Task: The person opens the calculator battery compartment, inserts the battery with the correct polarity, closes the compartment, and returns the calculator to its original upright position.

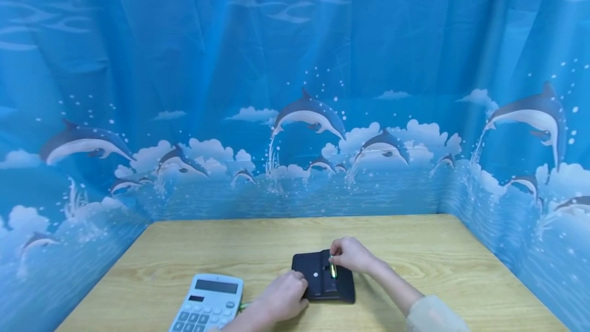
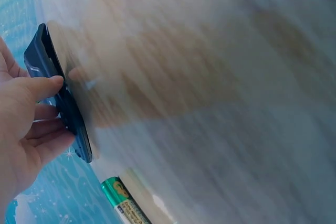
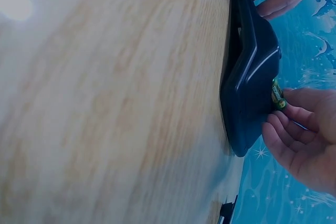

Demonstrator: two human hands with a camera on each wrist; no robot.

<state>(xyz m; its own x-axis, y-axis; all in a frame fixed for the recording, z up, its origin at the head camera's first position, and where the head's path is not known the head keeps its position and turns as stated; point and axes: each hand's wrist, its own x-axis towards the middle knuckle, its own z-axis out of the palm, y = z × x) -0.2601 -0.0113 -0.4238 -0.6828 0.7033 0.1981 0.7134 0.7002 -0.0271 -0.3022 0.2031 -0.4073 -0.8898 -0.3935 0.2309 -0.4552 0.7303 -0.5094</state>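
At the front part of the desk point(image 1: 230, 245), a flat black device point(image 1: 318, 285) is lying w/ its raised middle up, a recess showing there & a small white dot to the L. The person's L hand point(image 1: 286, 293) is gripping the L edge, thumb on the near side, fingers bent over the rim. The R hand point(image 1: 352, 255) is pinching a shiny green-gold battery point(image 1: 333, 270) by its far end, fingers closed w/ just the batt. btwn them. The batt. is sitting at the recess, tho I can't tell if it's fully in. A 2nd batt. point(image 2: 125, 203), green-topped, is lying on the desk, apart from the device. Off to the person's L, a pale blue calculator point(image 1: 207, 304) is resting keys up, partly out of sight. Behind, a blue dolphin curtain point(image 1: 184, 65) is hanging round the desk.
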